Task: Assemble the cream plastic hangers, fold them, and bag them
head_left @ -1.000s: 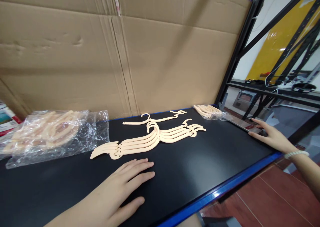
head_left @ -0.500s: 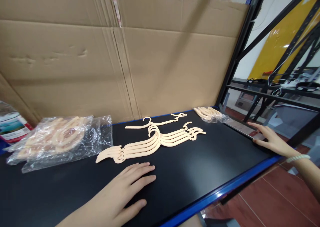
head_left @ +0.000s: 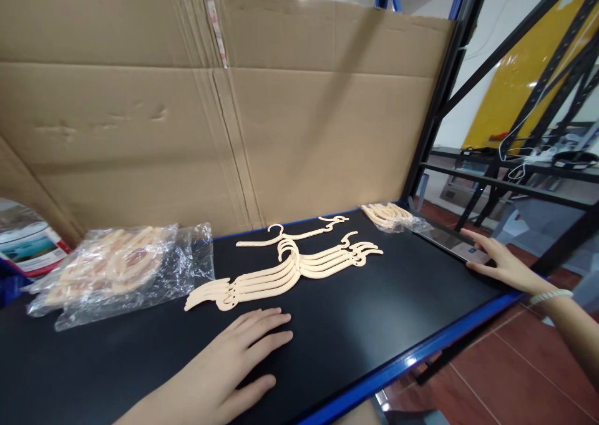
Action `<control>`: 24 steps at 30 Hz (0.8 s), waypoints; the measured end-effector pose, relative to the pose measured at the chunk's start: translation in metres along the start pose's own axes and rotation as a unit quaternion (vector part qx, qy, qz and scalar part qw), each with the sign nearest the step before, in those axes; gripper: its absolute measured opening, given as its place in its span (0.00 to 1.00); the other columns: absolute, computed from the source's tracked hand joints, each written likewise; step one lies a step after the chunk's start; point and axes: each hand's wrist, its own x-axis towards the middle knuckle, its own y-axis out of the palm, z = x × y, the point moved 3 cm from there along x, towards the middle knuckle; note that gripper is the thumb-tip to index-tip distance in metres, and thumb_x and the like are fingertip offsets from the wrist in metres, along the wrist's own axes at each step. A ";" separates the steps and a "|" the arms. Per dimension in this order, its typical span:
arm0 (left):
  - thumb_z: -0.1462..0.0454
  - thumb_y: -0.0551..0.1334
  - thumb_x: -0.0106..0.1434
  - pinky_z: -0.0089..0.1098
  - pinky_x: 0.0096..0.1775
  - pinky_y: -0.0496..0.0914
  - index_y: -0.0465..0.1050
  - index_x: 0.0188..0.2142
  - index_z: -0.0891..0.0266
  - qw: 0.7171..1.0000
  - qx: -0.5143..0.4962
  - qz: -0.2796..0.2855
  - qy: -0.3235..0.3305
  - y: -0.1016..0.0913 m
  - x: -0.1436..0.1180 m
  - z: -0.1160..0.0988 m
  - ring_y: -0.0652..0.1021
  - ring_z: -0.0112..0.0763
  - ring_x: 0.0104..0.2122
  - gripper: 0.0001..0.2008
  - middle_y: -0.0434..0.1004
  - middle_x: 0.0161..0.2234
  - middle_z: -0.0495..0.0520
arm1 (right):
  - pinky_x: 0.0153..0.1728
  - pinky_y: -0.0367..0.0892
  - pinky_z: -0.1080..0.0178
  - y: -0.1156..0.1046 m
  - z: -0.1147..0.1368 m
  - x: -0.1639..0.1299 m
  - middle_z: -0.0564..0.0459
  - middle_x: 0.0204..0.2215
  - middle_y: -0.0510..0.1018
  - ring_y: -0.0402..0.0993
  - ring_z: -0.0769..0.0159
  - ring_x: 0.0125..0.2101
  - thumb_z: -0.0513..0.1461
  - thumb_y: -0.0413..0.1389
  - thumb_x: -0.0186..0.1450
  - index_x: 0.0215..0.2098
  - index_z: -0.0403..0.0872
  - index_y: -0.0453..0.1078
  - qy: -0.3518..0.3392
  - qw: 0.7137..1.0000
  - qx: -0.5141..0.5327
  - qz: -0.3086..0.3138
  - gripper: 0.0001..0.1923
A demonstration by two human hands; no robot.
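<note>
Palm down on the black tabletop [head_left: 374,325], my left hand [head_left: 238,356] lies with its fingers spread and nothing in it. Just beyond its fingertips is an overlapping row of several cream clothes hangers [head_left: 271,281], hooks at the middle. One more hanger [head_left: 304,234] lies behind that row. At the right edge of the table, my right hand [head_left: 510,266], with a pale bracelet at the wrist, has its fingers apart. They rest at the near end of a flat, dark-screened device [head_left: 444,241], which looks like a tablet or phone.
Clear plastic bags with cream hangers lie at the left [head_left: 126,263] and at the far right corner [head_left: 388,214]. A container with a printed label [head_left: 32,241] stands at far left. Cardboard [head_left: 327,119] walls the back, and a black metal post [head_left: 430,113] rises at right.
The camera view has tilted up a little. Both hands keep nearly the same place and pose, and the device's screen shows a brighter patch near my right fingers. The hangers stay put.
</note>
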 end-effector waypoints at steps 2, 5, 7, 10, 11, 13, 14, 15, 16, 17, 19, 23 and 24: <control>0.63 0.56 0.67 0.49 0.59 0.64 0.59 0.63 0.48 1.000 -0.002 0.011 -0.006 -0.001 0.000 0.000 0.64 0.46 0.62 0.25 0.61 0.64 0.53 | 0.53 0.62 0.50 0.001 -0.002 -0.001 0.38 0.49 0.70 0.68 0.45 0.48 0.54 0.51 0.57 0.64 0.49 0.48 0.001 1.000 0.000 0.004 0.41; 0.64 0.57 0.66 0.49 0.59 0.63 0.59 0.63 0.49 1.000 -0.010 0.015 -0.010 -0.001 0.000 -0.001 0.64 0.46 0.62 0.26 0.61 0.64 0.54 | 0.54 0.61 0.50 -0.001 0.003 -0.004 0.38 0.48 0.70 0.68 0.44 0.50 0.54 0.52 0.57 0.64 0.48 0.49 -0.004 1.000 0.009 -0.016 0.41; 0.64 0.58 0.65 0.49 0.59 0.63 0.61 0.61 0.50 1.000 -0.015 0.005 -0.015 -0.002 0.001 -0.003 0.65 0.47 0.61 0.26 0.63 0.63 0.55 | 0.53 0.62 0.48 -0.007 0.017 -0.005 0.38 0.47 0.71 0.67 0.42 0.51 0.55 0.51 0.57 0.62 0.49 0.53 0.007 0.996 0.018 -0.087 0.38; 0.66 0.59 0.62 0.46 0.58 0.65 0.64 0.59 0.51 1.000 -0.026 -0.003 -0.015 -0.002 0.004 -0.005 0.67 0.46 0.59 0.25 0.66 0.61 0.55 | 0.51 0.66 0.47 -0.018 0.061 0.001 0.40 0.46 0.73 0.70 0.43 0.48 0.54 0.48 0.62 0.55 0.51 0.61 0.024 0.975 0.065 -0.213 0.28; 0.66 0.60 0.62 0.45 0.57 0.66 0.65 0.58 0.51 0.999 -0.031 -0.006 -0.013 -0.002 0.005 -0.005 0.68 0.45 0.58 0.24 0.67 0.60 0.55 | 0.50 0.67 0.49 -0.020 0.083 0.006 0.42 0.46 0.74 0.72 0.46 0.47 0.53 0.48 0.63 0.53 0.52 0.63 -0.003 0.970 0.099 -0.220 0.24; 0.67 0.59 0.61 0.43 0.56 0.67 0.67 0.56 0.52 0.999 -0.038 -0.013 -0.011 -0.003 0.008 -0.006 0.69 0.44 0.57 0.22 0.69 0.58 0.55 | 0.50 0.68 0.52 -0.018 0.137 0.026 0.46 0.44 0.76 0.74 0.49 0.45 0.52 0.51 0.63 0.47 0.52 0.67 -0.097 0.971 0.108 -0.189 0.19; 0.67 0.59 0.61 0.43 0.56 0.67 0.67 0.55 0.52 0.999 -0.039 -0.015 -0.012 -0.003 0.009 -0.006 0.69 0.43 0.57 0.22 0.69 0.58 0.55 | 0.51 0.67 0.52 -0.013 0.166 0.039 0.46 0.44 0.77 0.73 0.50 0.46 0.51 0.50 0.64 0.46 0.52 0.68 -0.148 0.973 0.086 -0.157 0.18; 0.67 0.59 0.62 0.43 0.57 0.66 0.67 0.55 0.52 0.999 -0.039 -0.016 -0.013 -0.004 0.009 -0.006 0.69 0.43 0.57 0.22 0.69 0.57 0.55 | 0.51 0.67 0.53 -0.006 0.193 0.054 0.46 0.45 0.77 0.73 0.51 0.48 0.49 0.48 0.66 0.46 0.51 0.69 -0.186 0.974 0.063 -0.112 0.17; 0.67 0.59 0.62 0.44 0.57 0.66 0.67 0.56 0.52 0.999 -0.039 -0.015 -0.015 -0.004 0.010 -0.007 0.69 0.43 0.57 0.22 0.69 0.57 0.55 | 0.52 0.66 0.55 0.004 0.217 0.072 0.47 0.46 0.77 0.72 0.52 0.49 0.46 0.47 0.67 0.46 0.50 0.70 -0.204 0.978 0.027 -0.046 0.16; 0.67 0.58 0.62 0.44 0.57 0.66 0.66 0.56 0.52 0.999 -0.038 -0.012 -0.017 -0.005 0.010 -0.008 0.69 0.43 0.57 0.22 0.69 0.58 0.55 | 0.53 0.64 0.57 0.017 0.236 0.091 0.48 0.47 0.77 0.72 0.55 0.50 0.42 0.46 0.68 0.47 0.49 0.71 -0.195 0.981 -0.015 0.020 0.15; 0.67 0.58 0.63 0.44 0.58 0.65 0.66 0.57 0.53 0.999 -0.038 -0.006 -0.018 -0.005 0.009 -0.009 0.68 0.43 0.57 0.22 0.69 0.58 0.55 | 0.52 0.66 0.60 0.041 0.265 0.129 0.50 0.44 0.79 0.74 0.57 0.47 0.40 0.49 0.68 0.44 0.49 0.73 -0.192 0.977 -0.039 0.089 0.13; 0.65 0.59 0.63 0.44 0.59 0.64 0.66 0.56 0.56 0.999 -0.036 0.001 -0.015 -0.005 0.007 -0.012 0.68 0.43 0.58 0.21 0.69 0.58 0.57 | 0.47 0.70 0.54 0.082 0.284 0.185 0.48 0.48 0.74 0.73 0.60 0.45 0.43 0.54 0.69 0.48 0.46 0.70 -0.162 0.965 -0.079 0.192 0.13; 0.65 0.59 0.63 0.44 0.59 0.63 0.66 0.57 0.56 0.999 -0.034 0.003 -0.013 -0.005 0.007 -0.012 0.68 0.43 0.58 0.21 0.69 0.58 0.57 | 0.45 0.71 0.54 0.089 0.283 0.193 0.48 0.49 0.73 0.73 0.60 0.45 0.43 0.54 0.69 0.50 0.46 0.69 -0.156 0.960 -0.085 0.215 0.14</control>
